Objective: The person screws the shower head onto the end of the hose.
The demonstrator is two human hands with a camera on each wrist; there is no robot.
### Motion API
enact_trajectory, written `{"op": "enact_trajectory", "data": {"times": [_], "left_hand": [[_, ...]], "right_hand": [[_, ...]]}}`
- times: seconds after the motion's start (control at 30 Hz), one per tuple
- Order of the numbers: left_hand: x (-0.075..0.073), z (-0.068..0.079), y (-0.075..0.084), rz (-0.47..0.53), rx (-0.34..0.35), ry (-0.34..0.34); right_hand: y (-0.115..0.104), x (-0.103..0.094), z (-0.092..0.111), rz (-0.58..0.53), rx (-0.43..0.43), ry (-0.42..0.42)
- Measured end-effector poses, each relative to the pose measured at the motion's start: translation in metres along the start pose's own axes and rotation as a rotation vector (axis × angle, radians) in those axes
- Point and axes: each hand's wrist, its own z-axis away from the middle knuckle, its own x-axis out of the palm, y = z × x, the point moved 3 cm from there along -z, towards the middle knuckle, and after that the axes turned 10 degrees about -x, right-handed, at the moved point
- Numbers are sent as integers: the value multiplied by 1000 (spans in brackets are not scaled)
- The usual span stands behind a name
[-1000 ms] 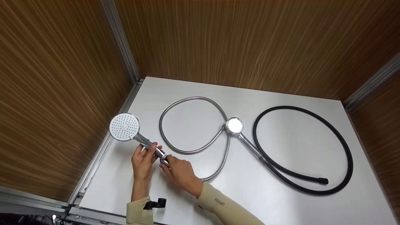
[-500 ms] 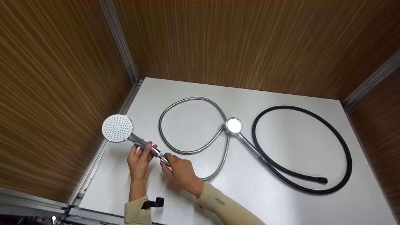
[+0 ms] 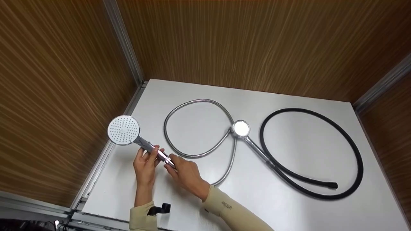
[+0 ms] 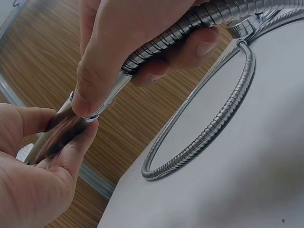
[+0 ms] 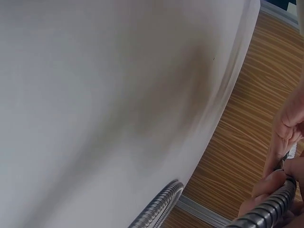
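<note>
A chrome shower head (image 3: 123, 130) with a round white dotted face is held up at the left side of the table. My left hand (image 3: 145, 170) grips its handle (image 3: 147, 145) between thumb and fingers. At the handle's lower end, my right hand (image 3: 188, 175) pinches the smooth end fitting (image 4: 121, 83) of a ribbed metal shower hose (image 4: 166, 40). Fitting and handle meet in line; how tightly they are joined cannot be seen. From the right hand the hose (image 5: 266, 209) runs back to the table, where it lies in a loop.
A second, smaller shower head (image 3: 241, 129) lies mid-table, its head over the metal hose. A black hose (image 3: 356, 154) runs from its handle in a wide loop on the right. Wood-grain panels (image 3: 224, 45) wall the back and sides of the white table (image 3: 199, 128).
The left hand and shower head shifted left, then came partly back to the right. The right hand keeps its hold on the fitting nearly in place. The things on the table have not moved.
</note>
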Motion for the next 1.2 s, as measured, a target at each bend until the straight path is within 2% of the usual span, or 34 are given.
{"op": "enact_trajectory", "data": {"times": [0.23,0.43,0.6,0.87,1.0,1.2], "left_hand": [[0,0,-2,-9,12,10],[0,0,-2,-31,26,12],[1,0,-3,-9,39,18],[2,0,-5,18,62,0],[1,1,-6,0,67,-5],[0,0,-7,-6,77,-21]], "right_hand": [[5,3,0,-70,34,-25],[5,5,-1,-77,59,-51],[5,4,-2,-98,99,-52],[6,5,-2,-124,85,-77],[8,7,-1,-194,98,-72],[14,11,1,-379,146,-37]]}}
